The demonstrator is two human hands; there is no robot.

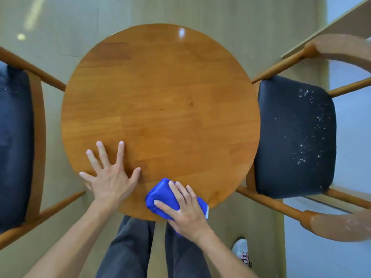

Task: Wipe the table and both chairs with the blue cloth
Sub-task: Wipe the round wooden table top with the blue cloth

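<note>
A round wooden table (pixel 160 101) fills the middle of the view. My left hand (pixel 109 173) lies flat on its near left edge, fingers spread. My right hand (pixel 185 209) presses a folded blue cloth (pixel 163 195) onto the table's near edge, with the fingers laid over the cloth. The right chair (pixel 295 135) has a dark seat sprinkled with white specks. The left chair (pixel 18 137) has a dark seat too, partly cut off by the frame.
The chairs' wooden armrests and legs reach toward the table on both sides. My legs in dark trousers and one white shoe (pixel 242 251) show below the table edge. The floor is pale wood, with a light wall strip at the far right.
</note>
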